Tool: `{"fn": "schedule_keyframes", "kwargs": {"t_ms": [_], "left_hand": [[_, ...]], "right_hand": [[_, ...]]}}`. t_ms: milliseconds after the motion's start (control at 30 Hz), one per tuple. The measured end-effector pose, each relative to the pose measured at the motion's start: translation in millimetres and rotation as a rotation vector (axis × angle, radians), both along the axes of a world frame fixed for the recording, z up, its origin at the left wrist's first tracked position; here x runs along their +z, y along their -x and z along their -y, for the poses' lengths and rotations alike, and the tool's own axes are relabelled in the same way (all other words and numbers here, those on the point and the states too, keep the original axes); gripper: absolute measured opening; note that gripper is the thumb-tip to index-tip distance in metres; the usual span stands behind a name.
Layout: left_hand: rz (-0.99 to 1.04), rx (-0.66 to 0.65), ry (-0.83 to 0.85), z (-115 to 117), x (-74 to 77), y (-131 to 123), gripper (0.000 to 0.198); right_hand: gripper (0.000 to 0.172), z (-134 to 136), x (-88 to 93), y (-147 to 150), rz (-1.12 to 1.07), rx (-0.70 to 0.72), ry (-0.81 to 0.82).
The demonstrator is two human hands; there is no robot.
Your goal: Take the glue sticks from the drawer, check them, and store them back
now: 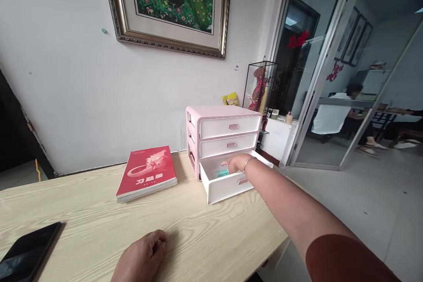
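Observation:
A small pink and white drawer unit point(223, 116) stands on the wooden table point(99, 224), with its bottom drawer point(228, 185) pulled out. My right hand point(235, 164) reaches into that drawer, fingers curled around a small teal object point(222, 172) that lies inside. My left hand point(142, 257) rests on the table near the front edge, fingers loosely curled with nothing in them. The two upper drawers are pushed in.
A red book point(147, 172) lies left of the drawer unit. A black phone point(28, 253) lies at the table's front left. A framed picture point(172, 0) hangs on the wall. Behind a glass door point(330, 75) at right a person sits.

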State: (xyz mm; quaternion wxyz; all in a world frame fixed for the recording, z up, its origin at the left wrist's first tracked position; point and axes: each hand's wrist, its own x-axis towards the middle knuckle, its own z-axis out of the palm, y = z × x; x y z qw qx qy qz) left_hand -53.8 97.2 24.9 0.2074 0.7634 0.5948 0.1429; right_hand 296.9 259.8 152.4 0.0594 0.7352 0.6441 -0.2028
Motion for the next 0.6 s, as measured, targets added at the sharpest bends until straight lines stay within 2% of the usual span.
{"fn": "schedule_keyframes", "kwargs": {"t_ms": [133, 233, 433, 600], "left_hand": [[-0.008, -0.005, 0.019, -2, -0.5, 1, 0.024], [-0.007, -0.011, 0.025, -2, -1.2, 1, 0.024], [-0.008, -0.011, 0.028, -3, -1.3, 1, 0.024], [0.007, -0.011, 0.021, -2, 1.7, 1, 0.024]], "right_hand": [[0.098, -9, -12.8, 7, 0.111, 0.01, 0.057], [0.101, -10, -19.3, 11, 0.164, 0.023, 0.065], [0.107, -7, -19.3, 14, 0.149, 0.078, 0.057], [0.111, -1, -17.7, 7, 0.067, 0.058, 0.061]]}}
